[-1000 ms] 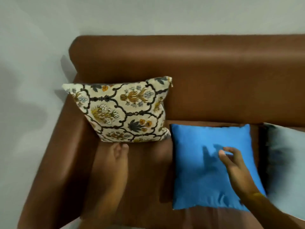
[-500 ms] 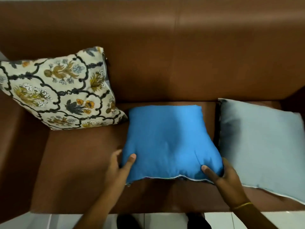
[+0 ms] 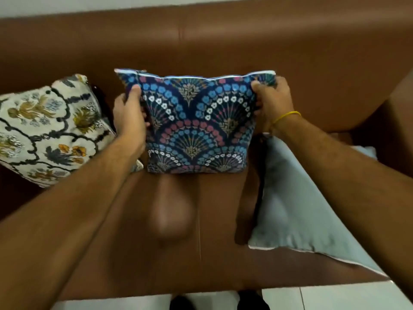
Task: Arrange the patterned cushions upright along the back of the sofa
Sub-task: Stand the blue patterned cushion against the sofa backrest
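A dark blue cushion with a fan-and-flower pattern [image 3: 196, 126] stands upright against the brown sofa back [image 3: 201, 45], its lower edge on the seat. My left hand [image 3: 130, 113] grips its upper left side and my right hand [image 3: 271, 101] grips its upper right corner. To its left a cream cushion with a floral pattern [image 3: 49, 133] leans upright against the sofa back. A pale grey-blue cushion [image 3: 297, 204] lies plain side up on the seat at the right, partly under my right forearm.
The brown seat [image 3: 138, 242] stretches toward me in front of the cushions. The sofa's right armrest [image 3: 384, 113] rises at the far right. White floor tiles [image 3: 335, 298] and my dark shoes show below the seat's front edge.
The cushion that lay flat with its plain blue side up has been lifted, turned patterned side out and stood against the sofa back. Both hands moved from its near edge to its top corners.
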`<state>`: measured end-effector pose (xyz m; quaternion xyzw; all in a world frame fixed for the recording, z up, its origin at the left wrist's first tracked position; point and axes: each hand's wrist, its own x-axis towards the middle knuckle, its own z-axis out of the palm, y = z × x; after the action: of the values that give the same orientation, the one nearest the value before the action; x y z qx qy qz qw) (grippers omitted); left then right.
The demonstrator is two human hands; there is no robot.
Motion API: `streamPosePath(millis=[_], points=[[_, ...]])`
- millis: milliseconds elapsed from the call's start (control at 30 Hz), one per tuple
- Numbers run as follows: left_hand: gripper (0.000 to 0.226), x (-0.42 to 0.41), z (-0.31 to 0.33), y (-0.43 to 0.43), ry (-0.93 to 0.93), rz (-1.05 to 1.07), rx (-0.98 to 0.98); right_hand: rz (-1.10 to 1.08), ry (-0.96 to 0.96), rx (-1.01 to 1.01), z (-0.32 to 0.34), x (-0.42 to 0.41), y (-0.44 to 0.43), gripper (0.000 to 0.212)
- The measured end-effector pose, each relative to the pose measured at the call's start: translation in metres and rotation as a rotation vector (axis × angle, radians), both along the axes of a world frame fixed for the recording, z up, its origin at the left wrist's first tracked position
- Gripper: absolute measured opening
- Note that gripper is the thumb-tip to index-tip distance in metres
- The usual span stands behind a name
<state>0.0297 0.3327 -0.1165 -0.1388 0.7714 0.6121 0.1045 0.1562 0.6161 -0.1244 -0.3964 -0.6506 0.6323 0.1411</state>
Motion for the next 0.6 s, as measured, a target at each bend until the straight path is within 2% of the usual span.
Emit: streamPosePath(millis=[67,133,200,267,333,433,500,533,567,600], points=[[0.079,0.035,-0.006,0.006,0.08,0.049,-0.083,0.054,0.016,0.014,0.001,0.014,0.003,0.064],[0.069,0.092,-0.007,0.009,0.162,0.034,-0.095,0.079,0.025,0.001,0.003,0.055,0.003,0.056],[0.056,0.151,-0.016,0.009,0.182,-0.019,-0.077,0.119,-0.05,0.1,-0.007,0.12,0.008,0.053],[0.045,0.205,-0.038,0.013,0.052,-0.108,-0.161,0.082,-0.168,0.221,-0.025,0.201,0.013,0.052],[0.05,0.251,-0.061,0.029,-0.156,-0.224,-0.273,-0.093,-0.335,0.264,-0.053,0.288,0.023,0.054],[0.069,0.298,-0.099,0.065,-0.369,-0.419,-0.169,-0.254,-0.599,0.228,-0.089,0.388,0.042,0.061],[0.087,0.31,-0.123,0.088,-0.478,-0.574,-0.117,-0.249,-0.638,0.123,-0.111,0.424,0.051,0.073],[0.092,0.314,-0.13,0.099,-0.509,-0.634,-0.106,-0.217,-0.626,0.117,-0.118,0.431,0.054,0.088],[0.092,0.317,-0.138,0.107,-0.517,-0.685,-0.113,-0.17,-0.598,0.096,-0.125,0.436,0.059,0.098],[0.088,0.319,-0.139,0.116,-0.498,-0.729,-0.161,-0.159,-0.576,0.111,-0.127,0.434,0.062,0.094]])
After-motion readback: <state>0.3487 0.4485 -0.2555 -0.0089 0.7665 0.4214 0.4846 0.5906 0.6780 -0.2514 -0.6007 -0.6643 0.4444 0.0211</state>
